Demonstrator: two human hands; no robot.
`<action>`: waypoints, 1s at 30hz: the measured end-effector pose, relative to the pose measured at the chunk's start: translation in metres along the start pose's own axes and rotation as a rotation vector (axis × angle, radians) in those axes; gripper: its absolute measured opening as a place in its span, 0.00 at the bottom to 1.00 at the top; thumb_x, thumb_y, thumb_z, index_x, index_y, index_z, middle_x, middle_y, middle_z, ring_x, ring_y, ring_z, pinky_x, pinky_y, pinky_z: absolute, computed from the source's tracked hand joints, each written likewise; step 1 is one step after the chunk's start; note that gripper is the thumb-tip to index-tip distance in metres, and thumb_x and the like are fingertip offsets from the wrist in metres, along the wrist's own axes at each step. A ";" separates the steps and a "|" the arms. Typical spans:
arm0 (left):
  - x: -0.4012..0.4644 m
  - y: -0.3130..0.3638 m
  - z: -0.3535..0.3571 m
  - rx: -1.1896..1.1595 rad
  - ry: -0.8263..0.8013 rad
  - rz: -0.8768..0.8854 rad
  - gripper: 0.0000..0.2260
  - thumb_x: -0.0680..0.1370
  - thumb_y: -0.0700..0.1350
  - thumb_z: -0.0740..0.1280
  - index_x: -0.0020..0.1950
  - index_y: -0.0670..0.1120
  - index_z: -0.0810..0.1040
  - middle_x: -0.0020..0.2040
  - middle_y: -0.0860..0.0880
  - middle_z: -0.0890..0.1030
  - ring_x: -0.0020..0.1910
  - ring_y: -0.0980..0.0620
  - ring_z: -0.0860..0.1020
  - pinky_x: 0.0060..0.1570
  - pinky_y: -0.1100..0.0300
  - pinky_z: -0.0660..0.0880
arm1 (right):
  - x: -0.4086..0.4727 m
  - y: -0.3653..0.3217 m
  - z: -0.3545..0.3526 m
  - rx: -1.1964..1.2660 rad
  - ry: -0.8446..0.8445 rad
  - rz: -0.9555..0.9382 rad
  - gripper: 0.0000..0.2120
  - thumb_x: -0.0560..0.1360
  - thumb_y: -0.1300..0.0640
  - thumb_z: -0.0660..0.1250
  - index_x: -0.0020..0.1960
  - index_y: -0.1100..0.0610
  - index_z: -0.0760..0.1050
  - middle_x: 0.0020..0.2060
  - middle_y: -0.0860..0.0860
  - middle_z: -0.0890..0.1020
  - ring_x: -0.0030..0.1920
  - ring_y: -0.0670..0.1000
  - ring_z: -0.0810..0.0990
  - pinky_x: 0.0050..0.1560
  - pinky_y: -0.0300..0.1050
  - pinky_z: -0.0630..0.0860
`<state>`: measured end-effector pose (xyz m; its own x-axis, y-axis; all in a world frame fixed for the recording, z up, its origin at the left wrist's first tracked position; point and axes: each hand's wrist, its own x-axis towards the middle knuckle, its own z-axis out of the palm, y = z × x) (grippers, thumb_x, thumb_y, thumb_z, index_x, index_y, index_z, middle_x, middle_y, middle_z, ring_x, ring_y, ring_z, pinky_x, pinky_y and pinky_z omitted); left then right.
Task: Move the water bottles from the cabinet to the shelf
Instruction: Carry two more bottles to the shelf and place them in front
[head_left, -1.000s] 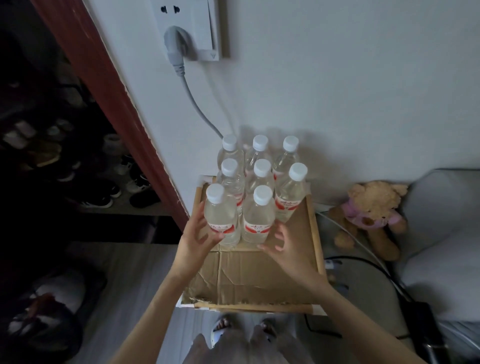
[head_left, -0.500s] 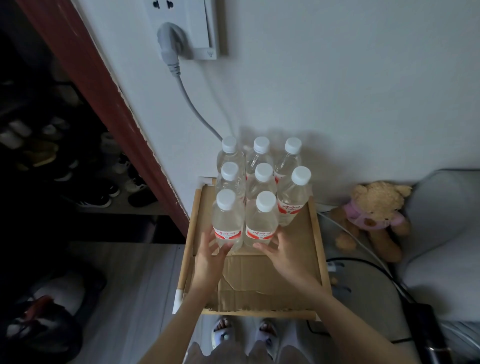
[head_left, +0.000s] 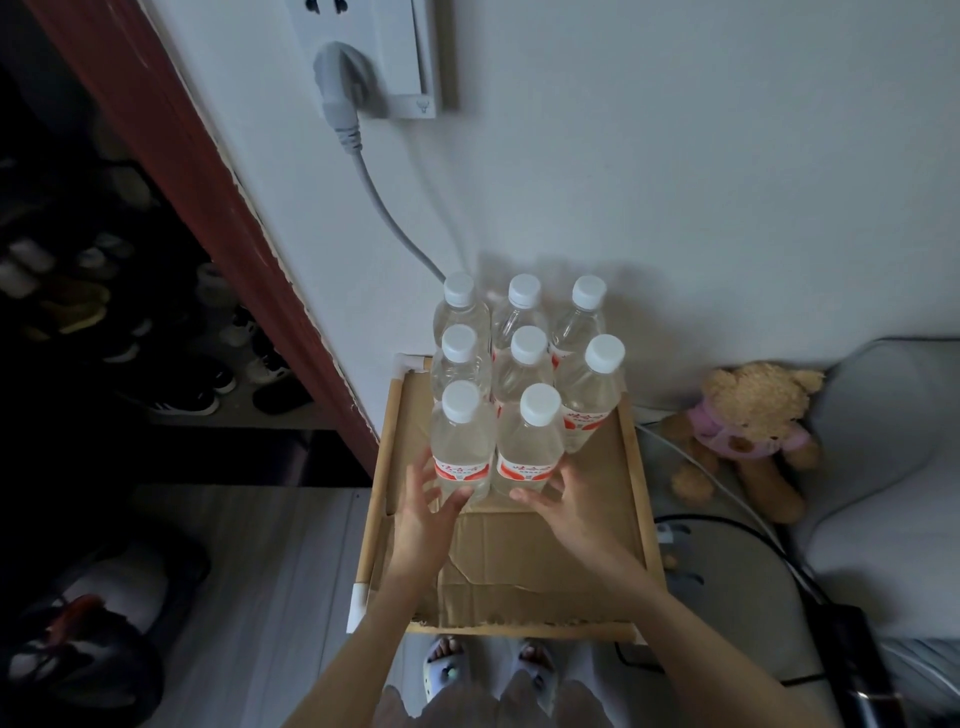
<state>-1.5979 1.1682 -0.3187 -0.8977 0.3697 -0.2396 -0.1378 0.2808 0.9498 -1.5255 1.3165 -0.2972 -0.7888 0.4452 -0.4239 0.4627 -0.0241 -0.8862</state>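
Observation:
Several clear water bottles with white caps and red labels stand in rows at the far end of a wooden-framed top lined with cardboard (head_left: 524, 551), against the white wall. The front left bottle (head_left: 461, 441) and the front right bottle (head_left: 531, 452) stand side by side, upright. My left hand (head_left: 428, 512) has spread fingers whose tips touch the base of the front left bottle. My right hand (head_left: 569, 506) is spread too, its fingertips at the base of the front right bottle. Neither hand is wrapped round a bottle.
A grey cable (head_left: 379, 208) runs from a wall socket (head_left: 384, 47) down behind the bottles. A teddy bear (head_left: 748, 431) sits on the floor to the right, beside a grey cushion (head_left: 893, 467). Shoes on a dark rack (head_left: 171, 364) fill the left. My slippered feet (head_left: 483, 670) stand below the front edge.
My left hand has let go of the front left bottle's side and dropped to its base. My right hand has stayed at the front right bottle's base. The view shifted slightly.

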 end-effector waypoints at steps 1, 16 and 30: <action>0.000 0.000 0.001 0.003 0.007 -0.007 0.27 0.72 0.47 0.69 0.68 0.48 0.63 0.63 0.47 0.74 0.60 0.49 0.74 0.58 0.54 0.71 | 0.000 -0.001 0.001 0.006 0.000 -0.003 0.33 0.71 0.61 0.70 0.71 0.55 0.59 0.69 0.50 0.68 0.70 0.51 0.65 0.59 0.39 0.62; -0.003 0.005 -0.004 0.028 -0.066 0.020 0.25 0.74 0.44 0.67 0.67 0.51 0.61 0.65 0.49 0.72 0.60 0.54 0.73 0.62 0.53 0.71 | -0.006 -0.003 0.004 0.035 0.010 0.034 0.33 0.73 0.59 0.69 0.72 0.53 0.55 0.72 0.50 0.63 0.72 0.50 0.62 0.58 0.37 0.60; -0.002 0.004 -0.013 0.163 -0.040 0.008 0.29 0.70 0.54 0.70 0.67 0.48 0.64 0.57 0.53 0.75 0.57 0.52 0.76 0.59 0.47 0.74 | -0.011 0.004 0.001 -0.144 -0.031 0.069 0.38 0.72 0.50 0.69 0.74 0.52 0.52 0.73 0.49 0.62 0.72 0.51 0.62 0.68 0.48 0.62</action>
<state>-1.6016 1.1573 -0.3117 -0.8806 0.4064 -0.2435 -0.0585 0.4167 0.9072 -1.5151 1.3105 -0.2961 -0.7643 0.4192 -0.4901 0.5675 0.0761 -0.8199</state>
